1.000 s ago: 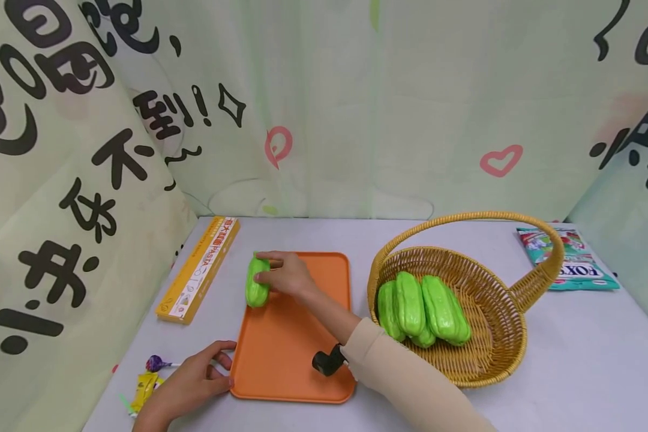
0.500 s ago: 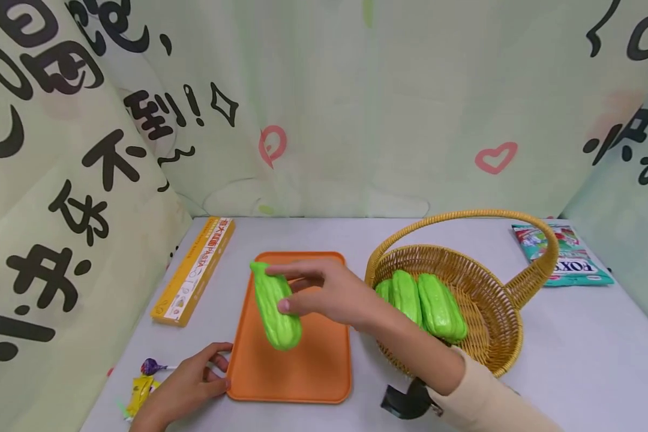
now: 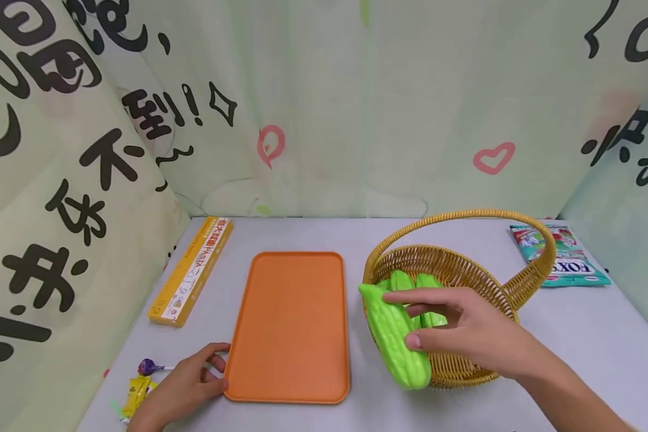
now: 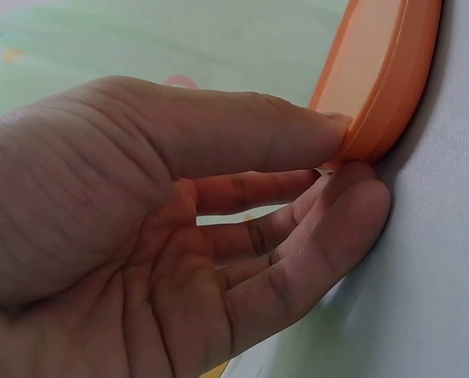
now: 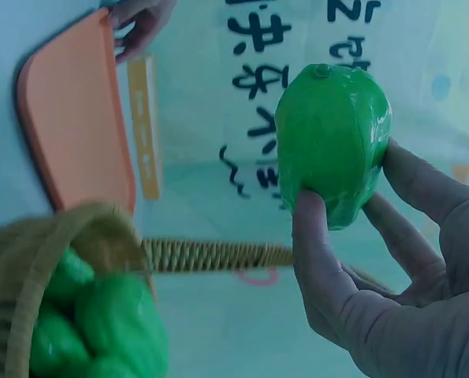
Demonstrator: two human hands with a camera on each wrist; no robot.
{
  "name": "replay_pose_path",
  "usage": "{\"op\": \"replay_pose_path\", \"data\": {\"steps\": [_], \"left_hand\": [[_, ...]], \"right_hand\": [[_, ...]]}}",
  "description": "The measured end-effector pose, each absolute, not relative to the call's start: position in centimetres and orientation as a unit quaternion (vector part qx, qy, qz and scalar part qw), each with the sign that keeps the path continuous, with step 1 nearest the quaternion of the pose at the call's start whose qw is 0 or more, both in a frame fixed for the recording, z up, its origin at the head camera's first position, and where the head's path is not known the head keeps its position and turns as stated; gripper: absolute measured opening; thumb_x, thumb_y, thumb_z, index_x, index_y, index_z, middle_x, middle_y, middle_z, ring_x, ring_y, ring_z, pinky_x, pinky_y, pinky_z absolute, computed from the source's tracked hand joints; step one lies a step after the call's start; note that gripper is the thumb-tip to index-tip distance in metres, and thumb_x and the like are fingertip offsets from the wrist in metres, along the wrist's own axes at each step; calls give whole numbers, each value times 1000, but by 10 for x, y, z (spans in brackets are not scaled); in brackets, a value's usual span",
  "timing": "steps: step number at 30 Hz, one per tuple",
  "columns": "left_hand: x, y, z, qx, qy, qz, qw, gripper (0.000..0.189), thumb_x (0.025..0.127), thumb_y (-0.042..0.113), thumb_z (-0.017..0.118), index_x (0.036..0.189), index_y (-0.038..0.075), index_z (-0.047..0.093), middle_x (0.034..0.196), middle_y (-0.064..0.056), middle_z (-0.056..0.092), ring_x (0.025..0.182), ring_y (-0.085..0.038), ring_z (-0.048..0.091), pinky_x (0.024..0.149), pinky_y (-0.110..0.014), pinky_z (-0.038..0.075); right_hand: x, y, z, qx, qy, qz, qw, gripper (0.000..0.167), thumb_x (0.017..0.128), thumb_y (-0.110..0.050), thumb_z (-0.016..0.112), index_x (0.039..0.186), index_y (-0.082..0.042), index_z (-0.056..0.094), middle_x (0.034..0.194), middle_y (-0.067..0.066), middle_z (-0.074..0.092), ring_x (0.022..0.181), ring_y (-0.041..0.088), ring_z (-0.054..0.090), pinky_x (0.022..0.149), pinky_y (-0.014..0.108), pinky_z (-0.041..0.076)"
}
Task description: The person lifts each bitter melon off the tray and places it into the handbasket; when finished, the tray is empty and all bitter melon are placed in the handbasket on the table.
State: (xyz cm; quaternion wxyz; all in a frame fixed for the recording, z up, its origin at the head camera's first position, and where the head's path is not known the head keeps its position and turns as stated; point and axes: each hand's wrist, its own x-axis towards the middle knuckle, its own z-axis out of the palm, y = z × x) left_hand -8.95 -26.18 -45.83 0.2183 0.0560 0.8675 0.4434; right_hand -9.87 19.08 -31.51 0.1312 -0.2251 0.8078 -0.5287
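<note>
My right hand (image 3: 470,327) holds a light green bitter melon (image 3: 394,345) between thumb and fingers, over the near left rim of the wicker basket (image 3: 456,262). In the right wrist view the melon's shiny rounded end (image 5: 329,146) faces the camera, raised above the basket. Several similar melons (image 3: 402,280) lie inside the basket, partly covered by the right hand and the held one. At the left, my left hand (image 3: 183,387) pinches the near left edge of an orange rectangular tray (image 3: 288,336). Its thumb presses the rim, with the fingers curled at the underside in the left wrist view.
A yellow pasta box (image 3: 191,273) lies left of the tray. Near the left hand are a purple lollipop (image 3: 148,366) and a yellow candy wrapper (image 3: 135,396). Behind the basket's tall arched handle (image 3: 480,214) lies a teal FOX'S bag (image 3: 572,258). Printed curtains enclose the table.
My right hand has lifted the bitter melon off the tray's far left corner and carried it right to the basket. My left hand stays at the tray's edge.
</note>
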Motion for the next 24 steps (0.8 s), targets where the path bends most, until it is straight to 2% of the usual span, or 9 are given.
{"op": "replay_pose_path", "data": {"steps": [5,8,11,17,24], "left_hand": [[-90,-262,-457,63,868,442,217,61,85,14,74,138,-1,47,102,-5,55,80,-20,59,67,-27,46],[-90,-262,-457,69,867,444,215,61,85,13,74,137,-2,47,102,-6,55,80,-20,59,66,-27,46],[-90,-262,-458,65,864,449,219,61,85,13,74,138,-2,46,102,-6,55,80,-20,59,66,-27,46],[-92,-260,-459,55,862,451,225,63,85,13,75,138,-2,46,103,-5,54,80,-21,58,65,-28,45],[-92,-261,-458,52,866,445,222,62,85,14,76,138,-1,47,102,-5,54,79,-21,58,65,-27,45]], "right_hand": [[-104,222,-319,-189,833,-507,112,46,89,-17,74,133,-27,64,135,-2,57,112,22,57,84,34,50],[-113,235,-323,-171,854,-481,100,46,91,-23,73,135,-29,62,136,-2,56,113,23,57,84,34,50],[-125,245,-331,-151,864,-471,97,46,92,-27,72,137,-28,60,139,1,54,116,28,56,83,34,51],[-144,256,-350,-125,853,-495,110,51,92,-28,71,140,-18,57,143,14,49,123,40,51,79,36,54],[-151,253,-358,-128,850,-497,116,51,93,-29,70,141,-18,56,141,17,51,123,41,51,78,38,54]]}}
